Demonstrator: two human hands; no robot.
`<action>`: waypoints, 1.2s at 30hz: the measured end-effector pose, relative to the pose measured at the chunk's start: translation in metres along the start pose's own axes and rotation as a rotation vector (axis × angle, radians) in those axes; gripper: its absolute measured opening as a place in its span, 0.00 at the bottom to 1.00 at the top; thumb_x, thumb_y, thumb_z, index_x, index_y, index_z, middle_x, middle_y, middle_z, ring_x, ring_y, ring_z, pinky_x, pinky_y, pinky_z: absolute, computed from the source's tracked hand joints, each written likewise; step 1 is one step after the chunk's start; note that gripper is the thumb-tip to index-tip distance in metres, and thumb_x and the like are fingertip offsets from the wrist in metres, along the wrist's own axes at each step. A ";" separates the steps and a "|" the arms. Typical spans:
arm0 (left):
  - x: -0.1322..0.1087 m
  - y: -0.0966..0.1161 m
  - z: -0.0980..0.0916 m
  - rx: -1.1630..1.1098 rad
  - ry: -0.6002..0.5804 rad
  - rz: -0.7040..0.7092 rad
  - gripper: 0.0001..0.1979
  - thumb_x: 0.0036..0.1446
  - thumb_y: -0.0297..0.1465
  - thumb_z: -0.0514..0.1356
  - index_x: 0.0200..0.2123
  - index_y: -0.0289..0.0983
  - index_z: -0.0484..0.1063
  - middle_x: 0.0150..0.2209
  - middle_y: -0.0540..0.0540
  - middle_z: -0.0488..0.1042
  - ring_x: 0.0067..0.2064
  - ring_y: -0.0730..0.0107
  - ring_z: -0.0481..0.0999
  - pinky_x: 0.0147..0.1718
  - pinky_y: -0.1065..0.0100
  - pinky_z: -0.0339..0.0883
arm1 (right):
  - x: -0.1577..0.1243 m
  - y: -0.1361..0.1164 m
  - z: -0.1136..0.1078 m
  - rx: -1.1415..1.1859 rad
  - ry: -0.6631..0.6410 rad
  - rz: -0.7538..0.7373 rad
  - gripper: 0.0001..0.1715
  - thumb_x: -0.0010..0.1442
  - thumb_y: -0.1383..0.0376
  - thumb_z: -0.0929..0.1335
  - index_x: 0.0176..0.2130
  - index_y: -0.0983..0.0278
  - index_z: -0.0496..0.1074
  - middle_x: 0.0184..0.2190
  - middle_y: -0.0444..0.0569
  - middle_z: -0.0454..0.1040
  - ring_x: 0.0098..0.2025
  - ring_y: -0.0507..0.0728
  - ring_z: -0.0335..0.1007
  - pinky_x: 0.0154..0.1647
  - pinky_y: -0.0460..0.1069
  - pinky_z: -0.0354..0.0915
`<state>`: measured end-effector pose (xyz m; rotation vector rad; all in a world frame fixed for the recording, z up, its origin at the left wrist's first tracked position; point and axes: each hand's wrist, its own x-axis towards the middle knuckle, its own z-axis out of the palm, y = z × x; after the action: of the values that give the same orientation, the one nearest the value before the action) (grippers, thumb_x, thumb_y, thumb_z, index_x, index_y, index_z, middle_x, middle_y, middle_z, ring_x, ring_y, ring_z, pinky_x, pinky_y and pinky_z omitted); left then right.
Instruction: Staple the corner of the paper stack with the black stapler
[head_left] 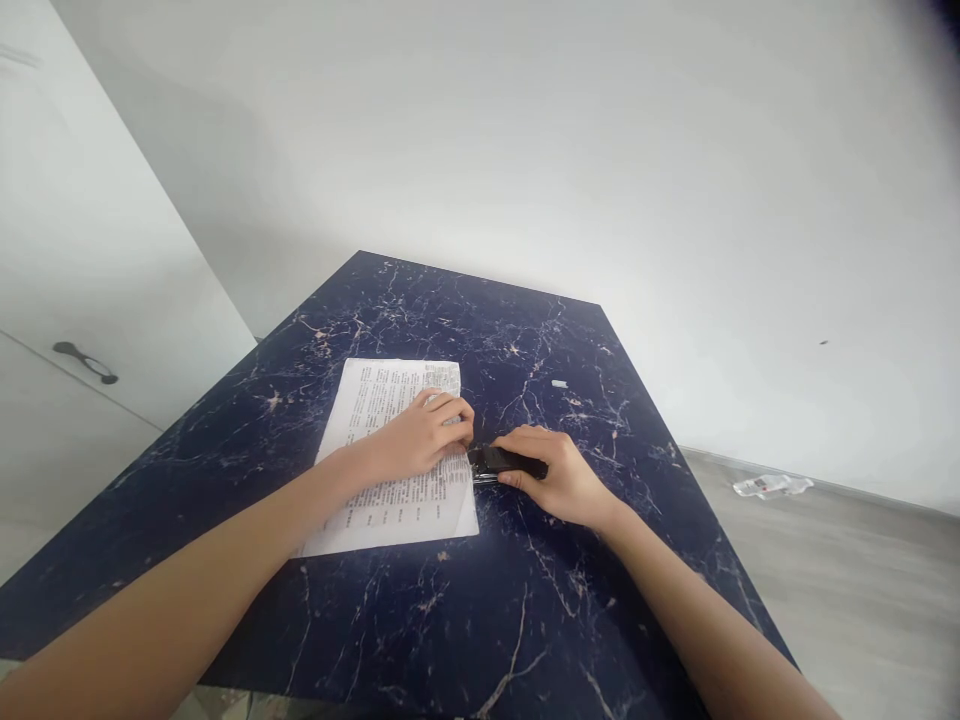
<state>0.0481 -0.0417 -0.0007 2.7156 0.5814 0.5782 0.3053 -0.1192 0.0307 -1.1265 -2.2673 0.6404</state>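
Note:
A printed sheet of paper lies on the dark blue marble-patterned table. My left hand lies flat on the sheet with its fingers stretched out, pressing down near the right edge. My right hand grips a black stapler, whose mouth is at the right edge of the paper, just beside my left fingertips.
A small pale scrap lies on the table beyond the hands. White cabinet doors with a dark handle stand at the left. A clear plastic bottle lies on the grey floor to the right, by the white wall.

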 end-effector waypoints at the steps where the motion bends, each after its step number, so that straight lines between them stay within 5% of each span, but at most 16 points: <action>1: 0.001 0.001 0.002 0.011 0.015 -0.003 0.12 0.69 0.31 0.51 0.42 0.41 0.75 0.52 0.42 0.72 0.56 0.53 0.69 0.62 0.46 0.53 | 0.000 -0.001 0.000 0.000 -0.005 -0.004 0.12 0.66 0.59 0.71 0.48 0.60 0.77 0.38 0.51 0.79 0.38 0.59 0.73 0.44 0.56 0.68; 7: 0.000 0.006 -0.003 -0.041 0.032 -0.051 0.13 0.70 0.34 0.52 0.51 0.43 0.75 0.56 0.41 0.72 0.58 0.53 0.69 0.61 0.46 0.56 | -0.001 -0.002 -0.005 -0.032 -0.011 0.022 0.10 0.66 0.60 0.71 0.46 0.61 0.77 0.36 0.49 0.79 0.37 0.58 0.72 0.44 0.56 0.67; 11: -0.010 0.004 -0.016 -0.192 -0.121 -0.027 0.18 0.65 0.44 0.61 0.55 0.48 0.75 0.58 0.45 0.74 0.60 0.53 0.70 0.60 0.53 0.60 | 0.000 -0.001 -0.007 0.006 -0.005 0.045 0.09 0.66 0.61 0.71 0.46 0.61 0.77 0.37 0.49 0.79 0.37 0.58 0.72 0.42 0.54 0.67; 15: -0.013 0.004 -0.016 -0.187 -0.199 -0.019 0.29 0.59 0.50 0.65 0.61 0.51 0.71 0.64 0.47 0.70 0.66 0.50 0.65 0.65 0.51 0.52 | 0.001 -0.004 -0.003 0.037 -0.017 0.019 0.10 0.65 0.61 0.72 0.46 0.60 0.78 0.38 0.49 0.79 0.39 0.58 0.73 0.43 0.54 0.67; 21: -0.005 0.010 -0.006 -0.132 -0.216 -0.008 0.30 0.62 0.52 0.61 0.64 0.49 0.68 0.64 0.45 0.70 0.68 0.51 0.62 0.70 0.48 0.37 | 0.001 -0.008 0.000 0.006 -0.020 -0.002 0.11 0.65 0.61 0.72 0.47 0.59 0.78 0.39 0.50 0.80 0.39 0.59 0.74 0.46 0.56 0.67; 29: -0.008 0.011 -0.005 -0.117 -0.119 -0.016 0.33 0.60 0.54 0.62 0.63 0.47 0.69 0.65 0.44 0.69 0.66 0.50 0.65 0.69 0.48 0.44 | 0.000 -0.004 0.000 -0.026 -0.007 0.006 0.11 0.66 0.61 0.71 0.48 0.60 0.77 0.38 0.50 0.79 0.38 0.59 0.73 0.45 0.57 0.67; 36: -0.009 0.019 -0.007 -0.196 -0.268 -0.001 0.30 0.62 0.54 0.59 0.64 0.50 0.68 0.67 0.48 0.67 0.71 0.53 0.58 0.72 0.48 0.32 | 0.003 -0.012 0.002 0.029 -0.015 0.017 0.13 0.68 0.56 0.69 0.46 0.61 0.74 0.43 0.51 0.77 0.43 0.59 0.72 0.45 0.54 0.68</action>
<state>0.0440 -0.0605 0.0092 2.5482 0.4323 0.2478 0.2958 -0.1235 0.0369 -1.1319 -2.2564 0.6888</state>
